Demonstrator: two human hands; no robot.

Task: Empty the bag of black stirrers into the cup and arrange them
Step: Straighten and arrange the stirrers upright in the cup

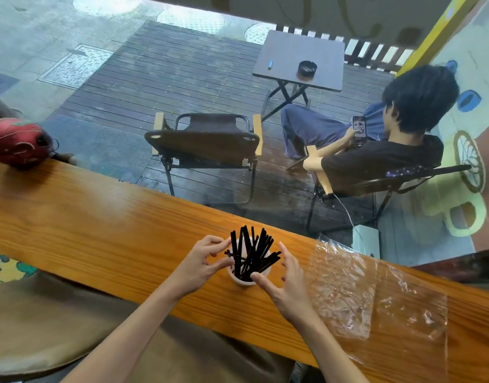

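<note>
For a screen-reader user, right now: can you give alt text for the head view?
Two hands, the left hand and right hand, flank a white cup of black stirrers on a wooden counter. An empty clear bag lies to the right.

The stirrers (250, 254) between the left grip (203, 262) and the right grip (286, 283) are black, standing in a white cup (239, 280). Under both grips the surface (99, 230) is glossy orange-brown wood with darker grain lines. Just right of the right grip lies a clear, colourless bag (376, 294). Far to the left of the left grip sits a red helmet (18, 142) with pale swirls. Beyond the grips, a dark brown chair (207, 142) has tan wooden armrests.
</note>
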